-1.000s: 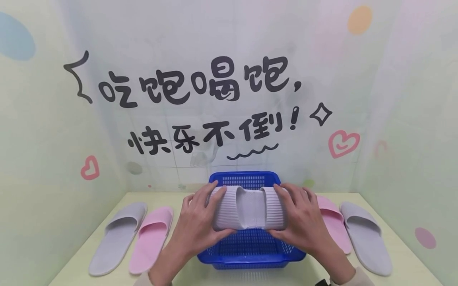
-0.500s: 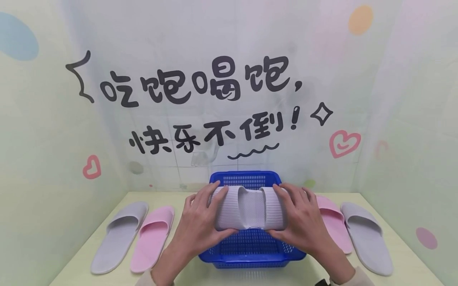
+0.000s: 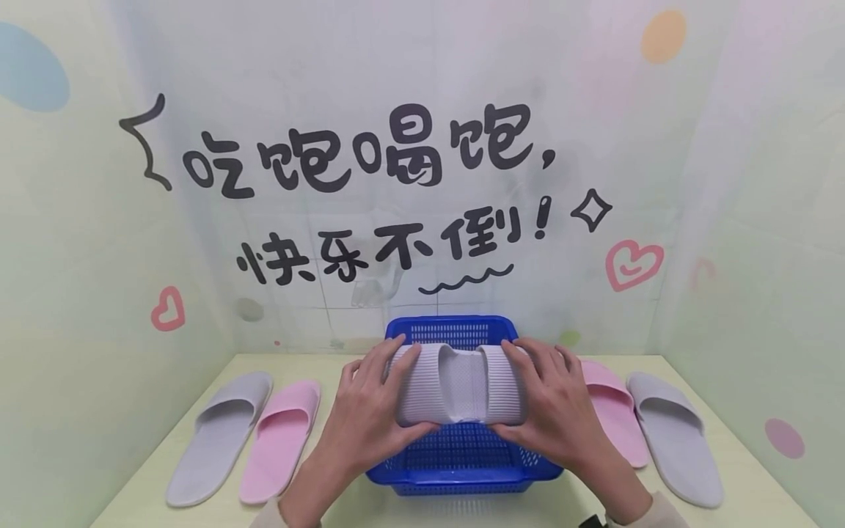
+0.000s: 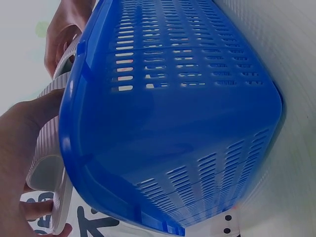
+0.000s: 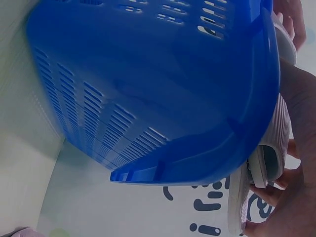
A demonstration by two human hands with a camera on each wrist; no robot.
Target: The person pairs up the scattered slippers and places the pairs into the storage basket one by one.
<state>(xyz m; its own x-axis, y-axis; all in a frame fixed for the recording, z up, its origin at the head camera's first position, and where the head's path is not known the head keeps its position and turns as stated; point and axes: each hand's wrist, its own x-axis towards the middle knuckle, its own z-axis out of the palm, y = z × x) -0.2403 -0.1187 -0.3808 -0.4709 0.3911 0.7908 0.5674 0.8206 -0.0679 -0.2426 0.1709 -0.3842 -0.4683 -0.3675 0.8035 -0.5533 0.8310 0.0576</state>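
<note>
A pair of pale lavender slippers with ribbed straps is held sideways over a blue plastic basket. My left hand grips the left end, thumb below and fingers over the top. At the right end, my right hand holds on in the same way. Two soles lie one against the other beside the basket rim in the right wrist view, where a strap also shows. From the left wrist, a ribbed slipper appears just past the basket's rim. Palms hide the slippers' outer ends.
On the table's left lie a grey slipper and a pink slipper. Another pink slipper, partly behind my right hand, and a grey slipper lie on the right. A printed wall curtain stands close behind the basket.
</note>
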